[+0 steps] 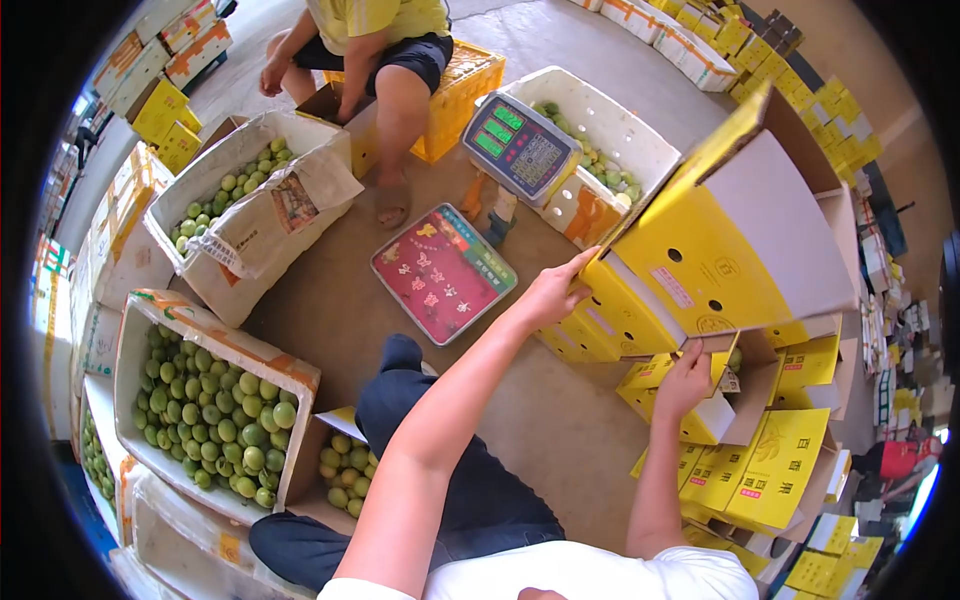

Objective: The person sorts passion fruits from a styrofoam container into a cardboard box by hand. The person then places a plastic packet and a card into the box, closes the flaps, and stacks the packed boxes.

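A yellow cardboard box with raised flaps is tilted between my hands, above other yellow boxes at my right. My left hand reaches across to its far left edge, fingers closed on the cardboard. At the lower near edge, my right hand pinches the same box. Under and behind my right hand stand more yellow boxes, one open with some round green fruit showing inside. A weighing scale with a red patterned platform lies on the floor ahead, its display unit lit green.
White foam crates of green fruit stand at left, far left and ahead. A small carton of fruit is beside my leg. Another person sits on a yellow plastic crate. Stacked boxes line the edges.
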The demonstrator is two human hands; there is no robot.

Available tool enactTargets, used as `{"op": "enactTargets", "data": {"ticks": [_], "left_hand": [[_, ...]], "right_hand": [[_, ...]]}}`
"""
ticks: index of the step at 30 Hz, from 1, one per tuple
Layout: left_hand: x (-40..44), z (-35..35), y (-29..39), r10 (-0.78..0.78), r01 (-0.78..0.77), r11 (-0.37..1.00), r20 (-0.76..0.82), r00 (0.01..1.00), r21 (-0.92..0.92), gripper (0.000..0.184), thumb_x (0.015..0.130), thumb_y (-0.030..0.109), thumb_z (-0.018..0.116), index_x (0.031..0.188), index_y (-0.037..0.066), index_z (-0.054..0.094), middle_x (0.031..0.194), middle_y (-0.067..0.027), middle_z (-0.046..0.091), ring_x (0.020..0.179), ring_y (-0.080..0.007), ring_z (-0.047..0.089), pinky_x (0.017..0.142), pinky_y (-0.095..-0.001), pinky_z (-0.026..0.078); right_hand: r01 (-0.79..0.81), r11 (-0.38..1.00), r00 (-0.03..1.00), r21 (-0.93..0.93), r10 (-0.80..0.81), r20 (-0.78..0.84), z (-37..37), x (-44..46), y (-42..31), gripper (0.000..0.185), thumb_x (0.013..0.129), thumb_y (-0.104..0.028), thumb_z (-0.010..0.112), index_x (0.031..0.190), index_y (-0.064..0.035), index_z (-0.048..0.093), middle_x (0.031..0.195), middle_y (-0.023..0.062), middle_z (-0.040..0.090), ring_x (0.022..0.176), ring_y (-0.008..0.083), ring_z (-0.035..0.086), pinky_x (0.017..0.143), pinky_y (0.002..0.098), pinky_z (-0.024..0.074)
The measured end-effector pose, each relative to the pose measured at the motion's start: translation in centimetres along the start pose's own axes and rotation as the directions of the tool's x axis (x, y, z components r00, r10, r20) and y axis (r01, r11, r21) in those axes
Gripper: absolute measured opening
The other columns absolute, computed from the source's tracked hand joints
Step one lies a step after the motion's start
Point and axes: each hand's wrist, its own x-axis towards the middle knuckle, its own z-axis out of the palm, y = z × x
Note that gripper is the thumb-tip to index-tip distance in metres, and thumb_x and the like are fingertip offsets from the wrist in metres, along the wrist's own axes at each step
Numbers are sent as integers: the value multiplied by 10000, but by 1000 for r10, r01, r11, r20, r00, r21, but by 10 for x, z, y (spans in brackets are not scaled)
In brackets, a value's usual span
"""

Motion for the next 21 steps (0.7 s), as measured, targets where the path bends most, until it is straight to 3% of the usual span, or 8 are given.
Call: {"op": "enactTargets", "data": {"ticks": [5, 7, 9, 10, 14, 16, 20, 21], "left_hand": [[36, 19, 11, 12, -10, 999, 46, 999, -46, 590, 886, 166, 613, 1420, 144, 364, 1222, -191, 588, 1143, -327, 562, 954, -376, 449], [47, 28, 16, -6, 7, 1000, 47, 999, -26, 531, 912, 252, 590, 1399, 151, 406, 1230, -171, 588, 1128, -325, 570, 943, -377, 456], [49, 39, 4, 57, -56, 998, -9, 998, 41, 523, 909, 259, 593, 1392, 163, 417, 1241, -166, 581, 1121, -334, 570, 940, -385, 460], [48, 42, -1, 122, -114, 987, -67, 990, 113, 515, 906, 265, 597, 1384, 174, 428, 1252, -161, 573, 1114, -343, 571, 937, -392, 463], [23, 38, -10, -5, 7, 997, -30, 1000, 72, 606, 864, 183, 645, 1405, 217, 374, 1251, -157, 569, 1109, -339, 569, 904, -413, 485], [24, 41, -12, 26, -17, 993, -79, 996, 120, 661, 842, 146, 664, 1413, 244, 345, 1197, -162, 597, 1086, -346, 577, 872, -424, 497], [35, 37, -15, -30, 38, 991, -62, 998, 125, 649, 827, 140, 661, 1400, 233, 370, 1201, -157, 590, 1032, -369, 588, 827, -445, 513], [35, 36, -16, -46, 54, 991, -68, 997, 125, 654, 823, 133, 663, 1399, 238, 372, 1188, -161, 595, 1019, -375, 593, 814, -447, 518]], "right_hand": [[-57, 997, 996, 42, 59, -66, -9, -7, -1, 274, 969, -158, 512, 768, 27, 508, 596, 168, 547, 503, 302, 537, 490, 382, 436], [-237, 969, 971, 64, 235, 29, -10, -10, 4, 211, 982, -172, 489, 958, 34, 529, 802, 186, 619, 694, 272, 620, 594, 350, 486], [-396, 755, 902, 523, 427, 66, 9, -28, 16, 303, 992, -177, 467, 1215, 28, 483, 1077, 207, 606, 941, 269, 619, 784, 335, 505], [-424, 851, 904, 310, 375, 206, 13, -50, 40, 434, 977, -169, 503, 1352, 15, 386, 1238, 171, 529, 1150, 226, 519, 1003, 370, 422], [-61, 998, 992, -15, 63, 108, 36, -102, 31, 719, 885, -114, 642, 1460, -41, 217, 1473, 189, 274, 1346, 295, 325, 1051, 380, 359], [-320, 907, 946, 275, 290, 145, 40, -99, 17, 831, 849, -158, 681, 1480, -51, 152, 1479, 206, 259, 1375, 344, 250, 1062, 457, 319], [-442, 812, 897, 383, 393, 201, 56, -139, 47, 803, 871, -126, 658, 1484, -77, 141, 1487, 193, 215, 1359, 315, 280, 1025, 463, 392], [-624, 749, 769, 223, 537, 347, 74, -179, 82, 794, 879, -105, 642, 1485, -81, 130, 1458, 184, 254, 1330, 316, 318, 986, 460, 428]]}}
